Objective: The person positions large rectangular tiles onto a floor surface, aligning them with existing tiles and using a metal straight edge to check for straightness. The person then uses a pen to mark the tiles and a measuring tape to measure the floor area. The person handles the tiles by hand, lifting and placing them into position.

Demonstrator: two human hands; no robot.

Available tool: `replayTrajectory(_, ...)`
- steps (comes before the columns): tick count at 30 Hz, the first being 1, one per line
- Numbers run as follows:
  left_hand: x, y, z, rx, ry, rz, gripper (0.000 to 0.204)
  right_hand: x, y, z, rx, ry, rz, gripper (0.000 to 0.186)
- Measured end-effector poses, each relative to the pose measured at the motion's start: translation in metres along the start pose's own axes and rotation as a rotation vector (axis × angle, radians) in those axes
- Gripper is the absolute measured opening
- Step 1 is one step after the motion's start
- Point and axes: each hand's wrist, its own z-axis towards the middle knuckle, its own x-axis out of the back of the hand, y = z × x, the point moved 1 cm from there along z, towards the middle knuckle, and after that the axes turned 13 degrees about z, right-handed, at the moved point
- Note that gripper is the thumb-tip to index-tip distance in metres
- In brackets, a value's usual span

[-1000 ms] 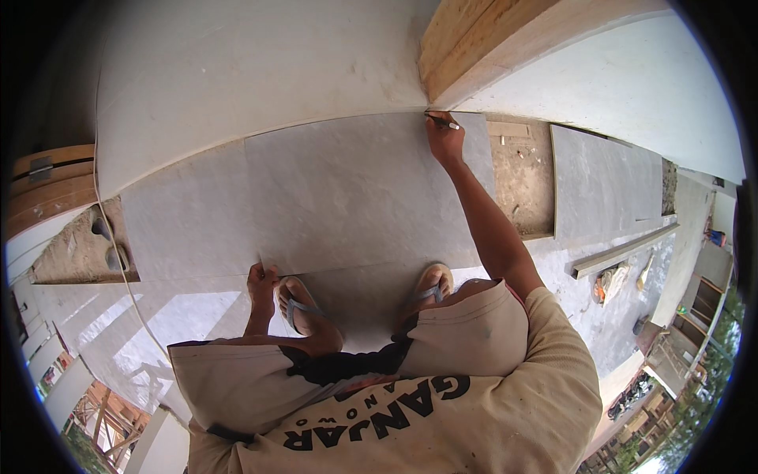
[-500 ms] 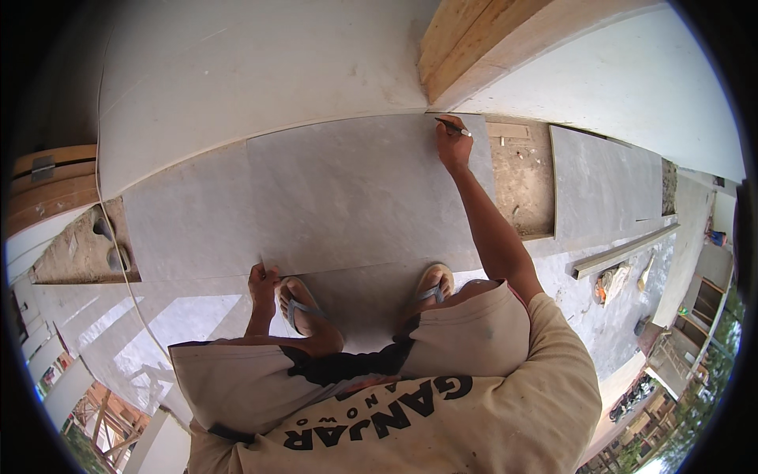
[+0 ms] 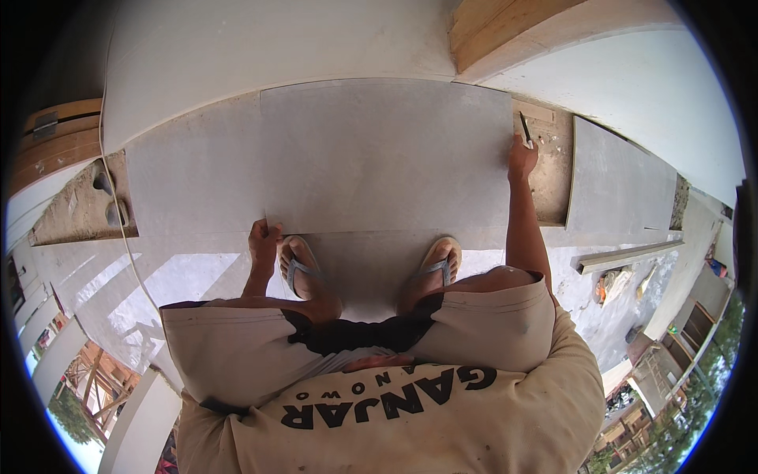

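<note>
A large grey floor tile (image 3: 379, 158) lies in front of my feet, its far edge along the white wall. My left hand (image 3: 264, 241) has its fingers closed on the tile's near left corner. At the opposite side, my right hand (image 3: 522, 158) is closed around a dark, slim pen (image 3: 526, 125), with its tip pointing away from me. That hand rests against the tile's right edge; whether its fingers also grip the edge I cannot tell.
Another grey tile (image 3: 189, 170) adjoins on the left. An untiled sandy gap (image 3: 553, 170) separates my tile from one further right (image 3: 620, 174). A wooden door frame (image 3: 505, 39) stands at the wall. A cable (image 3: 118, 221) crosses the left; a long bar (image 3: 632, 257) lies right.
My right hand, still with the pen, has moved from the tile's far edge to its right edge. The left hand stays at the near left corner. The whole view has shifted slightly.
</note>
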Motion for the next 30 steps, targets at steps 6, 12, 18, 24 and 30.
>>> replayTrajectory(6, 0.02, 0.01, -0.005, -0.19, 0.133, 0.522, 0.029, 0.002, -0.05, -0.051, -0.02, -0.346, -0.128, 0.064)
replayTrajectory(12, 0.015, 0.019, 0.006, -0.254, 0.143, 0.478, 0.032, 0.0, -0.054, -0.046, -0.115, -0.419, -0.07, 0.067)
replayTrajectory(18, 0.02, 0.019, 0.018, -0.202, 0.096, 0.523, 0.027, -0.001, -0.057, -0.053, -0.145, -0.346, 0.024, 0.053)
replayTrajectory(24, 0.022, 0.019, 0.018, -0.232, 0.089, 0.499, 0.025, -0.002, -0.048, -0.048, -0.183, -0.368, 0.073, 0.055)
replayTrajectory(30, 0.023, 0.028, 0.016, -0.173, 0.045, 0.496, 0.025, -0.002, -0.041, -0.046, -0.159, -0.351, 0.076, 0.052)
